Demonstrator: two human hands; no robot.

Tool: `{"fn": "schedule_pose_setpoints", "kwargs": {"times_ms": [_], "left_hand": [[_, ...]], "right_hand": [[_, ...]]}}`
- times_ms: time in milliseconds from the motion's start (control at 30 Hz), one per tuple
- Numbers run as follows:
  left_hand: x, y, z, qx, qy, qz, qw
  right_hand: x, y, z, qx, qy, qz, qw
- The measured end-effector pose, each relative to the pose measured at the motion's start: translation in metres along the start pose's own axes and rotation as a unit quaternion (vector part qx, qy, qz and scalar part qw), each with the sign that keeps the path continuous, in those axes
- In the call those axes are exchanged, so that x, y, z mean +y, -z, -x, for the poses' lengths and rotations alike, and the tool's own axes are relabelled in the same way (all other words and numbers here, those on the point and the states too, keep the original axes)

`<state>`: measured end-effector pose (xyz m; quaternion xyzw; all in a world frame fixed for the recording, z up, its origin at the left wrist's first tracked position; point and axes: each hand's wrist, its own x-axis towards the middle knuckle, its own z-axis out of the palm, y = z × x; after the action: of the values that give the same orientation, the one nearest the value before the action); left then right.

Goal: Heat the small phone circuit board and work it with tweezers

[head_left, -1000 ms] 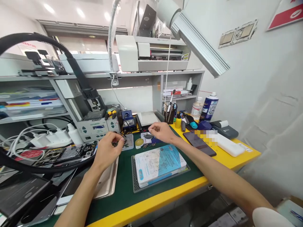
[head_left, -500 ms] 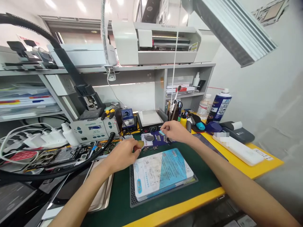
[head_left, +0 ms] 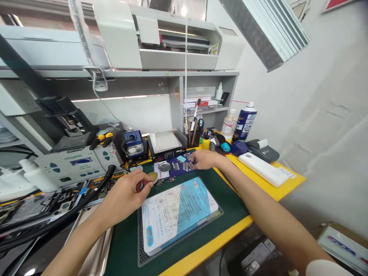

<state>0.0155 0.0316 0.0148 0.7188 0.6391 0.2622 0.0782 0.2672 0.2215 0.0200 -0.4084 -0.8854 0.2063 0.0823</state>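
The left hand point(head_left: 129, 191), thumb and fingertips narrowly set, has the round tin point(head_left: 153, 176) at one o'clock. Farther, the right hand point(head_left: 207, 159), fingers bunched, is nearer the small metal plates point(head_left: 185, 166), at its eight o'clock. Neither grip is clear.

Both hands point(head_left: 129, 193) point(head_left: 205, 158) are extended forward, loosely curled.

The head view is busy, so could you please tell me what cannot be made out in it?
Head view: whether the left hand pinches anything; its curled shape hides this.
Head view: what lies beneath the right hand, which covers it.
Head view: fine print on the blue-and-white book, too small.
Head view: the ribbed fixture's upper end, cut off by the top edge.
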Motion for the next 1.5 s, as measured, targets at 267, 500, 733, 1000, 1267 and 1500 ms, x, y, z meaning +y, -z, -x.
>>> {"fn": "schedule_pose_setpoints", "kwargs": {"times_ms": [267,500,733,1000,1267,1500], "left_hand": [[-0.001,0.005,0.007,0.051,-0.006,0.043,0.998],[0.025,0.001,0.015,0.024,0.053,0.215,0.975],[0.023,0.007,0.014,-0.025,0.092,0.262,0.960],[-0.017,-0.001,0.024,-0.021,0.098,0.130,0.986],[-0.024,-0.031,0.075,-0.047,-0.013,-0.090,0.995],[-0.017,-0.029,0.081,-0.040,-0.036,-0.132,0.990]], "right_hand": [[-0.013,0.042,0.028,0.025,0.060,-0.259,0.964],[-0.048,0.030,0.053,-0.149,0.152,-0.456,0.864],[-0.081,-0.027,0.049,-0.205,0.135,-0.580,0.777],[-0.089,-0.037,0.046,-0.086,0.026,-0.633,0.769],[-0.090,-0.036,0.045,-0.060,-0.014,-0.685,0.726],[-0.086,-0.035,0.043,-0.099,-0.007,-0.692,0.715]]}}
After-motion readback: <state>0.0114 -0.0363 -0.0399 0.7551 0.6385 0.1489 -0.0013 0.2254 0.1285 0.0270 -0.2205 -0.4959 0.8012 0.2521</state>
